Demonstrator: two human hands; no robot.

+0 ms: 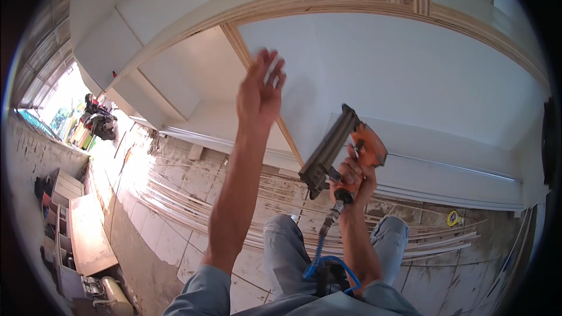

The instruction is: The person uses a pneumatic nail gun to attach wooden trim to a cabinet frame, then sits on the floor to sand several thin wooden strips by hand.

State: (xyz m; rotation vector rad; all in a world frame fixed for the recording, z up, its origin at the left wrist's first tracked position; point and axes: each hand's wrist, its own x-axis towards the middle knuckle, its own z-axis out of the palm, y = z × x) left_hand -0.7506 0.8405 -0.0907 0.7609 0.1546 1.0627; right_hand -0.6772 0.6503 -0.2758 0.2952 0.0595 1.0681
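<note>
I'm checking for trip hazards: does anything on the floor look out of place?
Yes: long pale strips lie loosely spread across the tiled floor, fanned out rather than neatly stacked. A small yellow item near their right-hand ends also looks left lying there.

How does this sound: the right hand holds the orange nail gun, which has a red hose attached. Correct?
Not quite: the hose is blue, not red, as the head view shows. The right hand does hold the orange nail gun.

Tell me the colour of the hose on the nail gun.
Blue; the hose shows best in the head view.
</note>
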